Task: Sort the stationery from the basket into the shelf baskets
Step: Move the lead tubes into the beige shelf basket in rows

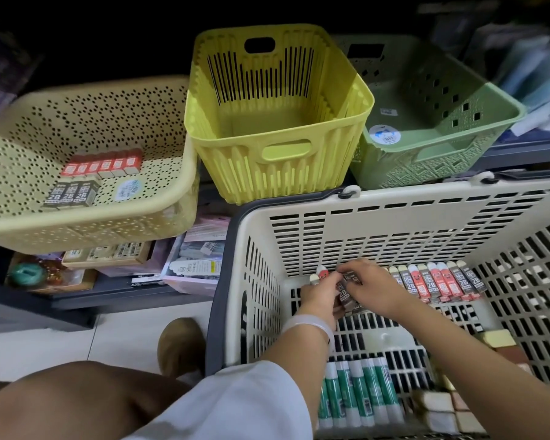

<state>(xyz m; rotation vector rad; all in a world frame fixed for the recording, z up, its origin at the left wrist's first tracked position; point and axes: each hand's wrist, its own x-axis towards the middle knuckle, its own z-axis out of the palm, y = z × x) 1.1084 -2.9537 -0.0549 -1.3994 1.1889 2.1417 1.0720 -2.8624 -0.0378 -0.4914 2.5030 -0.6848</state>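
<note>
Cream slatted plastic shopping basket (258,249) filled the frame from three to six o'clock, and both hands met low against its far wall. The likeliest slip, as I judged it, was a spill: several small dark 2B lead boxes (346,296) sat bunched between the hands, and a loose pinch could drop one during a lift to the shelf. A mix-up was the other risk, since red and dark boxes alternated in the leaning row of lead boxes (442,281) at three o'clock of the hands.

The left hand (319,295), a pale bangle on its wrist, curled its fingers round the bundle's left side. The right hand (370,289) arched over the top, fingertips pinching the same boxes.

At nine o'clock the beige perforated shelf basket (159,204) already held a red row and three dark 2B boxes. The yellow ribbed basket (283,173) at twelve looked bare inside. Green-and-white glue sticks (356,395) lay at six.
</note>
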